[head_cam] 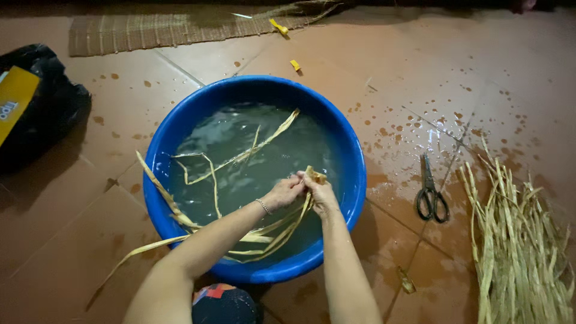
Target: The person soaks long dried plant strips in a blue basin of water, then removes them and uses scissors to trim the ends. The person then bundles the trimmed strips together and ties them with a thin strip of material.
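— Head view: both hands, left hand and right hand, grasp one end of the wet leaf strips over the blue basin.

— Better keep the strips low in the water and pinch firmly.

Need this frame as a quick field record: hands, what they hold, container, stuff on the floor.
left hand: gripping the strip bundle over the basin
right hand: gripping the same bundle, touching the left hand
strip bundle: pale yellow leaf strips, trailing over the near rim
basin: round, blue, holds water with loose strips floating
scissors: black, on wet tiles right of the basin
dry strip pile: far right
woven mat: top left
black bag: left edge
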